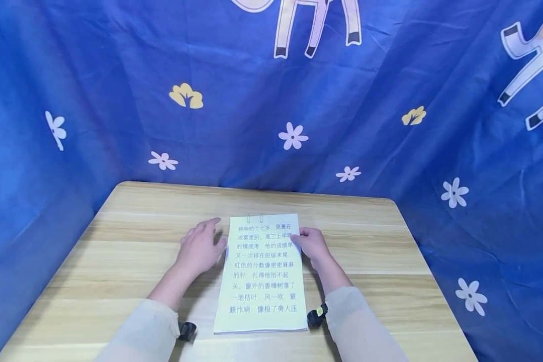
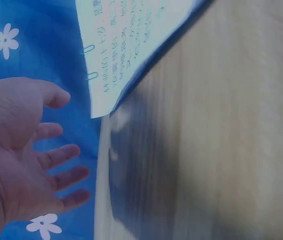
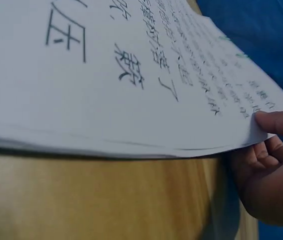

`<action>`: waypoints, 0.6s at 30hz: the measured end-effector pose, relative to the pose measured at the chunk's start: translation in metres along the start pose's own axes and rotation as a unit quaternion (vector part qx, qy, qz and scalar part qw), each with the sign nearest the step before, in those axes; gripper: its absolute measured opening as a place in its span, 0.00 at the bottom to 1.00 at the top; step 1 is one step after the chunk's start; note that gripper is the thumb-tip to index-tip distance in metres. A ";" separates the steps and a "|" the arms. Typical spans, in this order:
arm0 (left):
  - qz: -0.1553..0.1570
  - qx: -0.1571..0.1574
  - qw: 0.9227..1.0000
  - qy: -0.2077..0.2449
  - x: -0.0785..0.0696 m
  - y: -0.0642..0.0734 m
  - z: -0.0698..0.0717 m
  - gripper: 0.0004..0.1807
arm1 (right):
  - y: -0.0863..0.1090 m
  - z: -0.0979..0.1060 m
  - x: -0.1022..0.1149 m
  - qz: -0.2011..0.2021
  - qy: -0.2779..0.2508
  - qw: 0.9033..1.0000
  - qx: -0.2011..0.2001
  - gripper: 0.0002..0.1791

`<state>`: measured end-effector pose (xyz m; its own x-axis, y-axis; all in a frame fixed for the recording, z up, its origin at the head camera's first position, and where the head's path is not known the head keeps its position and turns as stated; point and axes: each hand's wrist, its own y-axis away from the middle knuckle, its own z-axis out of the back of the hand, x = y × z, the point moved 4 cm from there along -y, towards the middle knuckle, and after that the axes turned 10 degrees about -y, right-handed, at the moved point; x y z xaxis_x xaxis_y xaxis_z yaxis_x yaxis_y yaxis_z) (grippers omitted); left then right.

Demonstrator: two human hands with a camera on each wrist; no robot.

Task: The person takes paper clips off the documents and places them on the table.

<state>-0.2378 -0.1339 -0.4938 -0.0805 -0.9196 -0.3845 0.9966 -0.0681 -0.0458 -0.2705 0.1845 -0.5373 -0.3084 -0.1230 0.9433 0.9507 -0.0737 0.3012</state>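
Note:
A stack of printed paper sheets (image 1: 262, 281), covered with large Chinese characters, is in front of me over the table. Two green paper clips (image 2: 88, 49) hold its top edge. My right hand (image 1: 314, 246) pinches the stack's right edge near the top; in the right wrist view its thumb (image 3: 276, 122) lies on the printed face and the other fingers curl underneath. On the other side, my left hand (image 1: 202, 246) is beside the left edge with fingers spread. The left wrist view shows that hand (image 2: 26, 150) apart from the sheets, holding nothing.
The light wood table (image 1: 371, 271) has rounded far corners. A blue curtain (image 1: 235, 141) with flowers and animal figures hangs behind it and along both sides. Dark wrist devices (image 1: 317, 318) sit at both sleeve cuffs.

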 end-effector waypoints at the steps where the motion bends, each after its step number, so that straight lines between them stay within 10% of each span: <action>1: -0.004 0.002 1.000 0.010 -0.002 -0.003 -0.001 0.36 | 0.000 0.002 -0.002 -0.001 -0.010 1.000 0.003 0.14; 12: -0.037 0.044 0.986 0.155 -0.006 -0.053 -0.017 0.37 | -0.004 0.008 -0.016 0.011 -0.054 0.998 0.032 0.16; 18: -0.052 0.068 0.964 0.252 -0.010 -0.074 -0.027 0.32 | -0.004 0.007 -0.021 0.015 -0.052 0.998 0.031 0.15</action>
<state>-0.3108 -0.1092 -0.5118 -0.1435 -0.6034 -0.7844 0.9727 -0.2320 0.0005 -0.2672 0.1946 -0.5569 -0.2779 -0.0202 0.9604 0.9606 -0.0107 0.2777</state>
